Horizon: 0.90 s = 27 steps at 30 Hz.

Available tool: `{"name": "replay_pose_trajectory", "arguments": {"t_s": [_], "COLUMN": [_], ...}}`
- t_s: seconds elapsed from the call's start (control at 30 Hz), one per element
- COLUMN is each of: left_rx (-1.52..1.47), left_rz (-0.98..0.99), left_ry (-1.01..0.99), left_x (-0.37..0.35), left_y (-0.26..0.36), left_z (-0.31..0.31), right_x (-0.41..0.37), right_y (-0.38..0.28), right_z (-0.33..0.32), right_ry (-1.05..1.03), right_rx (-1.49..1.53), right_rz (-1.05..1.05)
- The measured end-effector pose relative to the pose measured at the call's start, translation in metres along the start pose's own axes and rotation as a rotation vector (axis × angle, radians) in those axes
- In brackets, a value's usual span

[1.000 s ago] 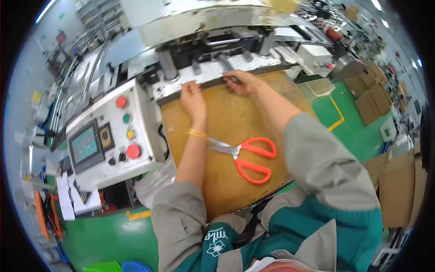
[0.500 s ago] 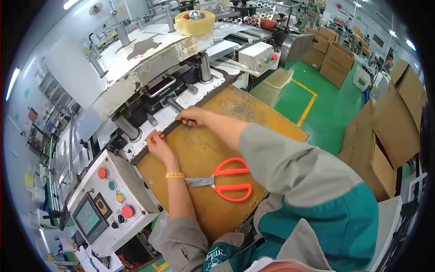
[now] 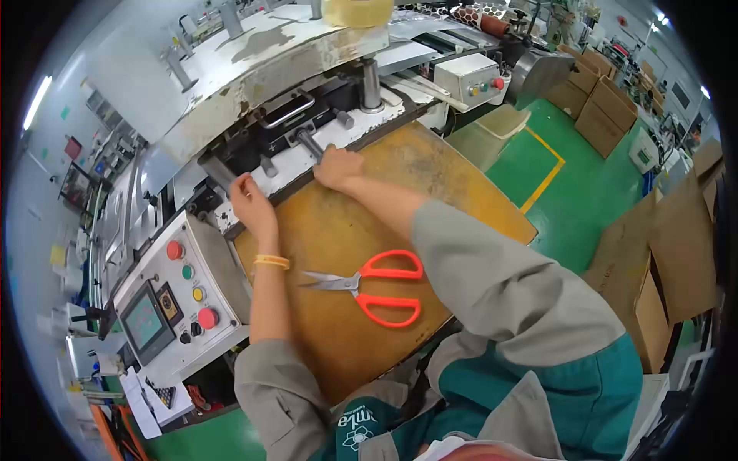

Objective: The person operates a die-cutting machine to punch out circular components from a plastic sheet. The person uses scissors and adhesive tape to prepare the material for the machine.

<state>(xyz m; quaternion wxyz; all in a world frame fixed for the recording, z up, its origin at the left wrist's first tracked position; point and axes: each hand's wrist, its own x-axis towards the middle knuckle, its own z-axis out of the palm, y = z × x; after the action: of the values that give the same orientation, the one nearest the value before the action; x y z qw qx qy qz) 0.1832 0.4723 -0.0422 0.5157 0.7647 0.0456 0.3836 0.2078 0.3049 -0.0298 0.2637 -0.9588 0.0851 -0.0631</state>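
My right hand [image 3: 338, 167] is closed round the near end of a metal rod [image 3: 310, 144] that sticks out of the machine's front. To its left, my left hand [image 3: 251, 201] is at the machine's edge beside a thick steel post [image 3: 218, 170], fingers bent together; what it holds, if anything, is too small to tell. An orange band circles the left wrist. Below both hands, scissors with red-orange handles [image 3: 390, 301] lie on the worn yellow board [image 3: 461, 192], blades pointing left.
A control panel [image 3: 181, 296] with buttons and a screen stands at the left. The white press [image 3: 269, 69] is ahead, with a tape roll [image 3: 357, 11] on top. A plastic bin [image 3: 489, 134] and cardboard boxes [image 3: 607, 115] stand at the right.
The whole view has shifted. My left hand has moved left and up to the steel post. My right hand remains at the rod, its back now turned more upward.
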Motion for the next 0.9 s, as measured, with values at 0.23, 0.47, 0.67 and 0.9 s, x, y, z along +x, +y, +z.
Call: {"name": "replay_pose_trajectory", "arguments": {"t_s": [0.23, 0.47, 0.67, 0.9], "left_rx": [0.185, 0.116, -0.066, -0.135], "left_rz": [0.247, 0.171, 0.205, 0.231], "left_ry": [0.063, 0.253, 0.255, 0.271], "left_x": [0.046, 0.022, -0.002, -0.027], "left_y": [-0.036, 0.05, 0.11, 0.126], "left_z": [-0.038, -0.027, 0.022, 0.032], "right_x": [-0.122, -0.256, -0.355, -0.495], "right_y": [0.103, 0.27, 0.401, 0.495], "right_z": [-0.123, -0.162, -0.205, -0.243], "right_ry": [-0.475, -1.343, -0.933, -1.034], "right_rx": [0.984, 0.539, 0.583, 0.552], "right_rz": [-0.58, -0.536, -0.202, 0.668]}}
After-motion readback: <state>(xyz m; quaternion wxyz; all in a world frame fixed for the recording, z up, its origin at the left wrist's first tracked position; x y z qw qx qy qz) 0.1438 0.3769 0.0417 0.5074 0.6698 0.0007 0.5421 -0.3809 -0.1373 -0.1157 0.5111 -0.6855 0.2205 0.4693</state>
